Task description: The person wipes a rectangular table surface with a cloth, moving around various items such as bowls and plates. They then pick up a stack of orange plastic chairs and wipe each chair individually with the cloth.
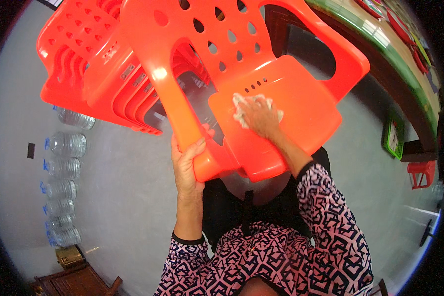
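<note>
An orange-red plastic armchair (296,116) stands in front of me, with teardrop holes in its backrest and a row of small slots at the back of the seat. My left hand (186,157) is wrapped round the front end of its left armrest, thumb on top. On the seat, my right hand (261,117) presses a crumpled whitish cloth (239,103), left of the seat's middle. Part of the cloth is hidden under the palm and fingers.
A stack of matching chairs (91,84) stands close at the left. Several clear water bottles (64,167) line the left wall. A green-edged counter (394,64) curves along the right, with a green basket (393,138) and a red stool (421,173) near it. Wooden furniture (76,282) is lower left.
</note>
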The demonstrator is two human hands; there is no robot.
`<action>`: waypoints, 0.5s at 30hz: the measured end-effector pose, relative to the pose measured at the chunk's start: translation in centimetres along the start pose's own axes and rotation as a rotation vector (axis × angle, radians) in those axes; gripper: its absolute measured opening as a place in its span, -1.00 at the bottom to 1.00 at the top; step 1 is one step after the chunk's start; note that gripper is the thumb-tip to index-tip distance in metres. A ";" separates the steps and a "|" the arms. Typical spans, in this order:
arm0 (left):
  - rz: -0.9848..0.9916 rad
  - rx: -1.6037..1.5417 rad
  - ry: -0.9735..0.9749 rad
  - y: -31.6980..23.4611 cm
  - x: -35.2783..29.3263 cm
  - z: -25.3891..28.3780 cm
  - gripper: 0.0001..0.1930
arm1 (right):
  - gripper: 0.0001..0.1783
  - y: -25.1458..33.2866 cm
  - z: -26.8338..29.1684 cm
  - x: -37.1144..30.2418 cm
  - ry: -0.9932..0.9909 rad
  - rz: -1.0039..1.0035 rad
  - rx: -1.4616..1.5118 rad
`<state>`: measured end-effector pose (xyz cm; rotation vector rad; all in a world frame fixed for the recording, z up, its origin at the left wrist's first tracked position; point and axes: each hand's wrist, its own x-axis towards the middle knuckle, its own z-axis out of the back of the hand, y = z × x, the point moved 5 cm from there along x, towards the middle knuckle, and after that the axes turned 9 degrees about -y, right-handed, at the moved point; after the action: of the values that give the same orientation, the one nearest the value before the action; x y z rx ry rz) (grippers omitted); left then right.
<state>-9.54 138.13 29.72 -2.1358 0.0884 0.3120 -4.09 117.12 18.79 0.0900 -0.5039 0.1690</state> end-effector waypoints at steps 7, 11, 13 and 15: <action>-0.010 -0.043 0.009 0.4 0.3 0.3 -0.45 | -0.58 -1.5 -0.7 -1.9 -0.155 0.059 0.009; -0.048 -0.012 -0.053 0.6 0.2 0.9 -0.52 | -0.60 2.1 4.3 -6.6 0.034 0.094 0.188; 0.014 -0.076 -0.037 1.0 0.2 0.2 -0.51 | -0.63 1.7 6.0 -8.5 0.242 -0.096 0.511; -0.029 -0.102 -0.054 1.5 0.5 0.8 -0.60 | -0.64 3.5 9.3 -7.0 0.190 -0.482 1.170</action>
<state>-9.52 137.97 28.01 -2.2260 0.0104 0.3644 -15.17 118.36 23.67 1.3147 -0.1262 -0.0218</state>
